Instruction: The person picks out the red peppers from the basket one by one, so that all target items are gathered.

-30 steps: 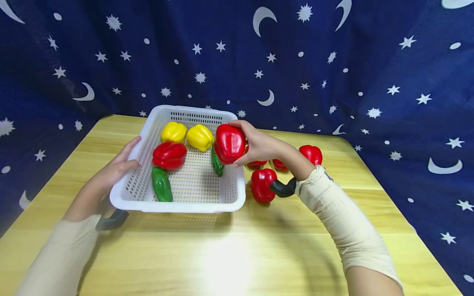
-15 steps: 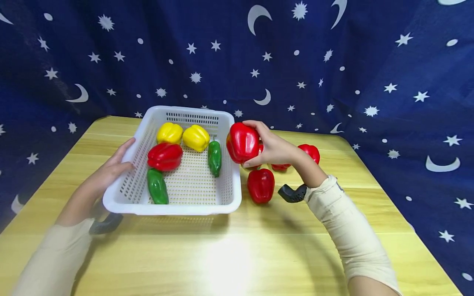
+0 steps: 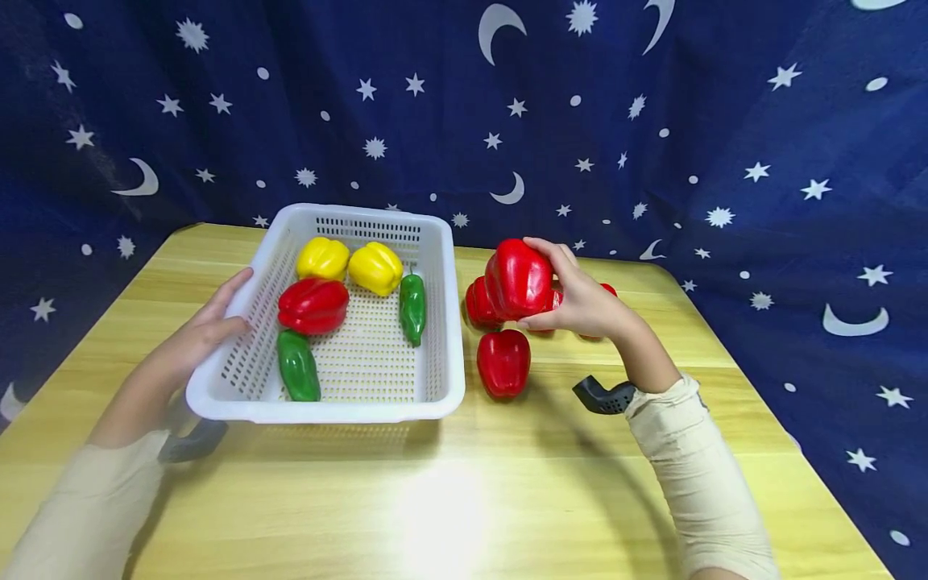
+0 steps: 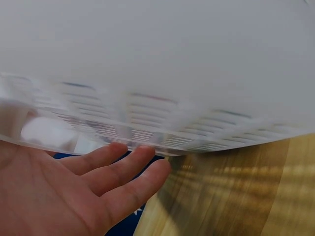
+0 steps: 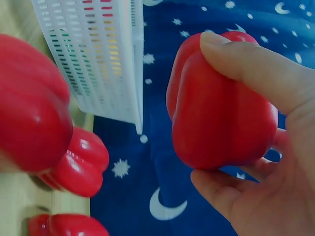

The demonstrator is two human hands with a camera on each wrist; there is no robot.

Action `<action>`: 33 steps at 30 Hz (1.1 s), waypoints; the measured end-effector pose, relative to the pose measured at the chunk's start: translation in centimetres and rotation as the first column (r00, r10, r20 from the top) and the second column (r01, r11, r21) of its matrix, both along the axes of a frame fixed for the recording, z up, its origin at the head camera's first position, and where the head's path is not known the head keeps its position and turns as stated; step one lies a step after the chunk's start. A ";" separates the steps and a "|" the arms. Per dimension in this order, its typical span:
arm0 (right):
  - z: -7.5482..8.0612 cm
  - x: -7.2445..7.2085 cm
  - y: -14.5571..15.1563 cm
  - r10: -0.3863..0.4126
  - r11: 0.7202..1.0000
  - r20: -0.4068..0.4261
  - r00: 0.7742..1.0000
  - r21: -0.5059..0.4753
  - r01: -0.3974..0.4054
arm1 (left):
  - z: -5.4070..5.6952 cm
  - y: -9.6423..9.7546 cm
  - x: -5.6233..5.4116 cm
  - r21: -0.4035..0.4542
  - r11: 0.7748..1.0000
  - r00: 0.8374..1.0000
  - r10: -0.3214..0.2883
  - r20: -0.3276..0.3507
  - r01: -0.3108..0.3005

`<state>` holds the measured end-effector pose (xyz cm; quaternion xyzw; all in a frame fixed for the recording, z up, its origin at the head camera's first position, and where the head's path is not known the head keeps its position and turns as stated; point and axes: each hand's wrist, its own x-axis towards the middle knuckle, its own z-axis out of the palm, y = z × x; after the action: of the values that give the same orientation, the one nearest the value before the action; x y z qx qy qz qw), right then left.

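My right hand (image 3: 580,294) grips a red bell pepper (image 3: 518,278) in the air, right of the white basket (image 3: 325,412). In the right wrist view the thumb lies over one side of this pepper (image 5: 216,108), with fingers on the other. My left hand (image 3: 196,338) is at the basket's left side, touching it from outside. Its fingers (image 4: 128,169) look fairly straight below the rim in the left wrist view. Inside the basket lie two yellow bell peppers (image 3: 322,258), a red bell pepper (image 3: 313,306) and two green peppers (image 3: 298,366).
Another red bell pepper (image 3: 503,364) stands on the wooden table (image 3: 348,499), just right of the basket. Several more lie behind it, partly hidden by my right hand and the held pepper. A dark blue curtain (image 3: 406,121) with moons and stars hangs behind the table.
My right hand has moved right with the red bell pepper, from over the basket's right rim to above the peppers on the table. The left hand stays at the basket; the whole view has shifted slightly.
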<state>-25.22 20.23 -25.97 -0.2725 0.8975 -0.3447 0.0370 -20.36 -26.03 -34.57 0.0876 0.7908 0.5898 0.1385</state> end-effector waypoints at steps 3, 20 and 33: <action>-0.7 0.5 1.3 -0.028 0.999 -0.001 1.000 -0.034 0.028 | -0.1 0.0 -0.1 -0.002 1.000 1.000 -0.007 -0.004 0.007; -4.4 2.6 6.2 -0.115 0.989 -0.004 0.993 -0.096 0.115 | -0.7 -0.5 -0.6 0.087 0.996 0.999 -0.026 -0.027 0.029; -5.7 2.0 8.1 -0.033 0.997 -0.012 0.999 0.063 0.033 | -0.9 -0.5 -0.5 0.072 0.997 1.000 -0.016 -0.001 0.016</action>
<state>-23.19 28.31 -31.67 -0.2582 0.9127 -0.3150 0.0349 -20.85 -26.55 -35.44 0.0989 0.7682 0.6169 0.1397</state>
